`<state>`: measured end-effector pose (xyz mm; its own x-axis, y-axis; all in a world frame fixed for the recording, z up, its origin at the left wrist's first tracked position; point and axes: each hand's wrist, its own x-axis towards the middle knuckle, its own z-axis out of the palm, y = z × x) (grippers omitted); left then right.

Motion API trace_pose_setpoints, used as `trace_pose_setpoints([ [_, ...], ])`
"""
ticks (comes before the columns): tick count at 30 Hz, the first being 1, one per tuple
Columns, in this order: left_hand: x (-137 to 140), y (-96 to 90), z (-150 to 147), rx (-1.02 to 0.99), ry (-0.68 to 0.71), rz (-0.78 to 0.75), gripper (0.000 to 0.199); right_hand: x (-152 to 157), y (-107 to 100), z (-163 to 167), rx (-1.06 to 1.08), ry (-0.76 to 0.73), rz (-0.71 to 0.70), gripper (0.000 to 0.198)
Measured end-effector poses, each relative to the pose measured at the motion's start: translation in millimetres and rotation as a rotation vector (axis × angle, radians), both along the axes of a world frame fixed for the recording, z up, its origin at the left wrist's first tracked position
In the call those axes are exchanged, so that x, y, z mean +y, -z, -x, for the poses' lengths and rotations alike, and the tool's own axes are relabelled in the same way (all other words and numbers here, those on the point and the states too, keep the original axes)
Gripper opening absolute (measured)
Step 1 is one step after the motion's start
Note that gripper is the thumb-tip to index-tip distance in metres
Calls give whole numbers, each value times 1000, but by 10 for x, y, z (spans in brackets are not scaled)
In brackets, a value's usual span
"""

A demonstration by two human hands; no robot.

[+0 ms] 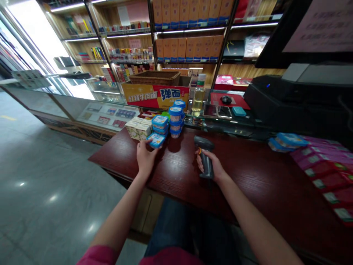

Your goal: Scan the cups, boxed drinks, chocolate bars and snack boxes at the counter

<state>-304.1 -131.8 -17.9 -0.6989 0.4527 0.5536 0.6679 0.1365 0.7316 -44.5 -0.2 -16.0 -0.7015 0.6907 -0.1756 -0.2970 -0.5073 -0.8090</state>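
My left hand [146,154] is closed around the near edge of a blue-lidded plastic tub [156,140] at the left part of the counter. Right behind it, more rectangular tubs [160,122] are stacked, and round blue-lidded tubs [175,119] stand in a taller stack to their right. Beside them on the left lies a pale patterned multipack [138,128]. My right hand [209,163] grips the handle of a black barcode scanner [204,156], held over the middle of the counter with its head tilted toward the left.
A bottle of yellowish liquid [198,96] stands behind the tubs, near a noodle carton [157,95] with a wicker basket [154,78]. Pink and red packages [325,169] and two blue-lidded tubs [288,141] lie at the right. A monitor [306,33] overhangs the back right; glass cases [91,110] extend left.
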Motion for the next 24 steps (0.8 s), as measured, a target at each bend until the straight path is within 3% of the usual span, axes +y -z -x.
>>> trace_pose_setpoints([
  [5, 113, 38, 51, -102, -59, 198, 50, 8, 17, -13, 17, 15, -1, 35],
  [11, 193, -26, -38, -47, -154, 372, 57, 26, 24, -21, 14, -3, 23, 31],
  [18, 117, 50, -28, 28, -101, 301, 76, 128, 38, -268, 24, 80, -23, 27],
  [21, -9, 92, -150, 149, -105, 192, 91, 270, 21, -630, 6, 166, -39, 26],
  [24, 13, 94, -466, 247, -72, 83, 86, 446, 12, -1118, -13, 289, -53, 25],
])
